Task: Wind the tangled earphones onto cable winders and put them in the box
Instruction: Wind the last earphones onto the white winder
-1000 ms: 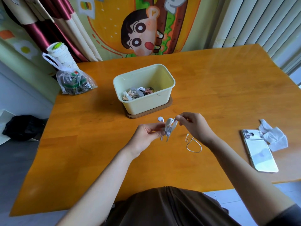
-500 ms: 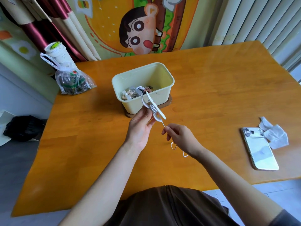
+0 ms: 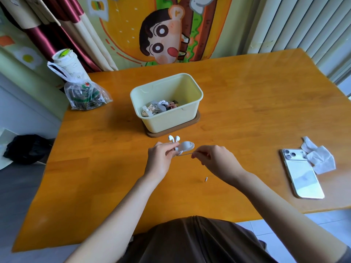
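Observation:
My left hand (image 3: 160, 158) grips a white cable winder (image 3: 185, 147) above the table, just in front of the pale yellow box (image 3: 167, 118). Two white earbuds (image 3: 173, 138) stick up behind the winder. A short stretch of white cable (image 3: 185, 154) runs from the winder to my right hand (image 3: 214, 160), which pinches it. The cable's plug end (image 3: 206, 179) hangs below my right hand. Inside the box lie several wound earphones (image 3: 159, 109).
The box stands on a brown base (image 3: 195, 121) on the orange wooden table (image 3: 256, 111). A phone (image 3: 302, 173) and a crumpled tissue (image 3: 319, 158) lie at the right. A plastic bag (image 3: 85, 95) and a white cup (image 3: 66, 62) sit at the back left.
My left hand has come down from in front of the box and turned the winder. My right hand has moved up beside it, and less loose cable hangs below it.

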{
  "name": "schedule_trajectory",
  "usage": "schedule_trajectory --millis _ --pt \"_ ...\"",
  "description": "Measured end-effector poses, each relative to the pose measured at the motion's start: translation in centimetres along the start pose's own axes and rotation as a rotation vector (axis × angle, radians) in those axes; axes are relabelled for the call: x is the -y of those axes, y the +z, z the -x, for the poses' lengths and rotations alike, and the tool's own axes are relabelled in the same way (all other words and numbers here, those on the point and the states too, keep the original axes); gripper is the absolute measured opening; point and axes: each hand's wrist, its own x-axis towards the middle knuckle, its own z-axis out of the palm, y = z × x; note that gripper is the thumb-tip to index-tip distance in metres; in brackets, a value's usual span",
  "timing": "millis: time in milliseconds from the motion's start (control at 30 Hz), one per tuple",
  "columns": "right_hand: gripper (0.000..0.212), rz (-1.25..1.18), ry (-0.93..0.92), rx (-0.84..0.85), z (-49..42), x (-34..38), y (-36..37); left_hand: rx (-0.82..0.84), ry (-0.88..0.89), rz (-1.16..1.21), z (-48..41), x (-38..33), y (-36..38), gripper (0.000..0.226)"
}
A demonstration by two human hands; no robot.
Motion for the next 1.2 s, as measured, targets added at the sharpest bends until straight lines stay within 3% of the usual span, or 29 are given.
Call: schedule_trajectory --millis 167,433,700,900,1067,1200 --pt "0.015 0.056 -0.002 -0.162 -1.0 -1.5 -1.4 0.224 -0.07 0.033 0.6 0.8 -0.2 0.031" --pt "0.016 -0.039 0.091 -0.254 -2.2 -3.2 -1.2 0.448 -0.15 0.596 1.3 -0.9 -0.5 0.025" --pt "0.019 -0.11 0.012 -0.173 -1.7 -2.7 1.4 0.288 -0.282 1.098 0.5 -2.1 -0.4 0.028" --pt "0.023 -0.086 -0.084 -0.116 -1.0 -1.3 4.2 0.111 -0.381 1.348 -0.5 -3.2 -0.4 0.027" --pt "0.024 -0.079 -0.142 -0.119 -0.5 -0.3 4.4 -0.096 -0.479 1.305 -1.1 -2.5 -0.1 0.023" --pt "0.022 -0.088 -0.181 -0.148 0.0 0.4 4.0 -0.271 -0.515 0.938 -0.9 -1.0 -0.1 0.02"
